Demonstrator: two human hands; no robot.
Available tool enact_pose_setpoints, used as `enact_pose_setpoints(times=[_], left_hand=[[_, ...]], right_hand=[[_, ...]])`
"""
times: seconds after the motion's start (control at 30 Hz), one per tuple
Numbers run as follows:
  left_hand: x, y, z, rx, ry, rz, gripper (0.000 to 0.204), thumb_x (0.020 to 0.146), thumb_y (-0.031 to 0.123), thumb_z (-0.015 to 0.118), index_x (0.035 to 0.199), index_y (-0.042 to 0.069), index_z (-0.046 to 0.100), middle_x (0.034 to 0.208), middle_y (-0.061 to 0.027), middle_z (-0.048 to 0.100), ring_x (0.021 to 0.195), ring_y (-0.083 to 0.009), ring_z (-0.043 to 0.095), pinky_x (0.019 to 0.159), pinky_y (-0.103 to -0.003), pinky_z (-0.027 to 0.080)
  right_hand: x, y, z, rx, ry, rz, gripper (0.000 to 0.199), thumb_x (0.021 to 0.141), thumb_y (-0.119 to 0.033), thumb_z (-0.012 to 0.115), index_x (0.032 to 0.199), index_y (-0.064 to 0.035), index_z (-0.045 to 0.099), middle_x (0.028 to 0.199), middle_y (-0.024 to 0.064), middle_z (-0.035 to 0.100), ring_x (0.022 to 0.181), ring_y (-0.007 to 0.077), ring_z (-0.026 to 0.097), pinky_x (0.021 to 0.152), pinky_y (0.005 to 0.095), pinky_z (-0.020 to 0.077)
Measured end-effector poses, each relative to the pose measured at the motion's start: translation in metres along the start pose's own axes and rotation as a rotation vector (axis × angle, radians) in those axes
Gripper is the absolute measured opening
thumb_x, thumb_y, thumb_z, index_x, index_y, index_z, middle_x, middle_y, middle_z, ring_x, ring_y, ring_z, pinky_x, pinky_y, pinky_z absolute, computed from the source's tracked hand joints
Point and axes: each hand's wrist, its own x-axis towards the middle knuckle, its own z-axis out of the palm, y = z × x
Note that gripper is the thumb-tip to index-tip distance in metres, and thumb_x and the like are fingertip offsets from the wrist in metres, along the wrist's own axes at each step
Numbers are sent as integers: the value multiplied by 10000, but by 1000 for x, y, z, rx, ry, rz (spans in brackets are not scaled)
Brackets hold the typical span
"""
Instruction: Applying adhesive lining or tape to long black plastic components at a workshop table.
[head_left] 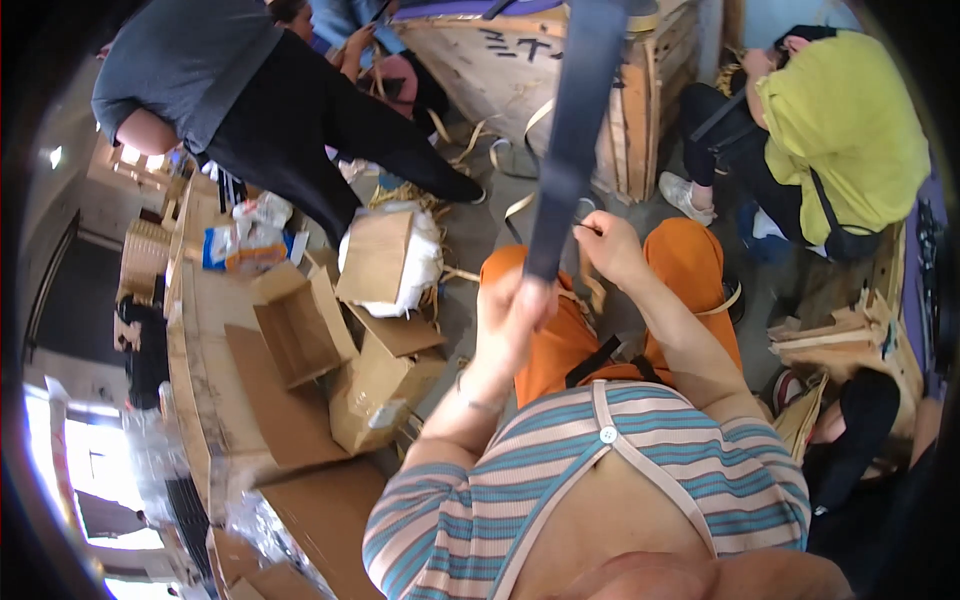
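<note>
My left hand point(512, 312) is closed round the lower end of a long, flat black strip point(572, 140). The strip rises nearly upright in front of me, and motion blurs it. To its right, my right hand point(614, 248) is pinched closed on a small dark thing too fine to make out. Both hands are above my lap, over orange trousers point(690, 260). Loose tan strips point(592, 285) hang between my knees.
A wooden crate point(490, 90) stands ahead. Open cardboard boxes point(385, 390) and a white bundle point(425, 265) lie at left. One person point(200, 80) bends over at upper left; another in yellow-green point(850, 130) sits at right. Broken wood point(840, 335) lies on the right.
</note>
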Motion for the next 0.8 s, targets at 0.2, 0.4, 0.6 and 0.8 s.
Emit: enact_pose_setpoints(times=[0.2,0.4,0.6,0.8], left_hand=[[11,-14,-8,-564,-13,-473,484,925,435,359,637,56,448,489,-19,372,396,-114,322,382,-232,245],[18,-23,-4,-509,-30,-588,494,921,471,316,652,72,428,502,-29,360,405,-129,319,390,-238,250],[16,-37,-5,-678,-94,-580,432,905,452,381,750,59,474,549,-28,383,434,-120,327,404,-235,256],[-38,-65,-5,-519,-145,-658,272,914,303,460,856,39,493,531,9,389,442,-89,349,445,-216,282]], right_hand=[[-24,-79,-23,734,-323,-50,203,886,-207,546,993,-37,515,817,-9,563,713,60,496,613,202,411],[-23,-77,-18,793,-389,-198,322,821,-119,642,1058,12,467,913,29,542,826,86,536,745,224,446],[-23,-66,-17,864,-379,-153,356,811,-115,651,1088,13,468,919,33,556,811,86,541,708,228,461],[-20,-61,-33,803,-277,-104,292,822,-87,629,1066,-9,489,828,-9,535,713,51,492,582,180,411]])
